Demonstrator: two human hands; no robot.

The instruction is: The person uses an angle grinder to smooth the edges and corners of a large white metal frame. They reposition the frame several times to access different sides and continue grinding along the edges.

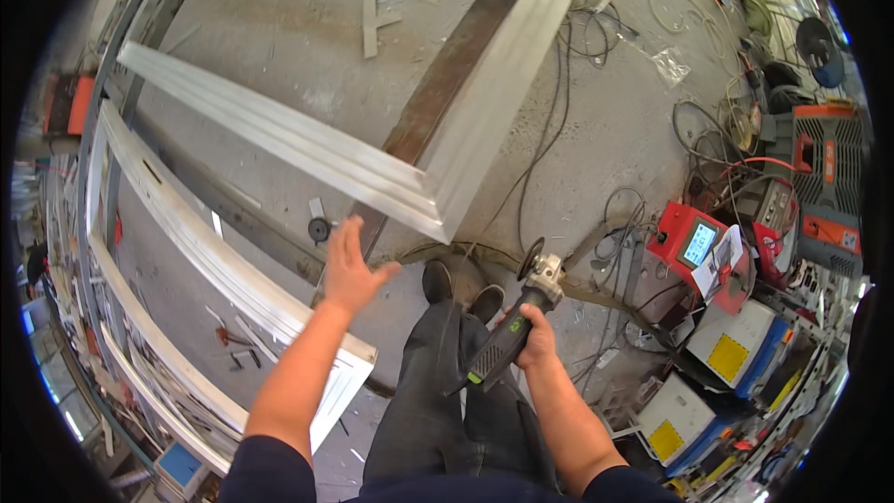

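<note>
At about nine o'clock a second aluminium frame point(177, 251) lies on the concrete floor point(605, 130). The left hand point(349, 265) hovers spread and empty, touching nothing, just below the mitred corner of the upper aluminium frame point(438, 200) at centre. At five o'clock of that corner the right hand point(533, 340) grips the body of the angle grinder point(517, 321), disc up and pointing toward the corner. Judging from this, steadying the frame near the corner, clear of the disc and loose cables point(549, 121), would serve best.
</note>
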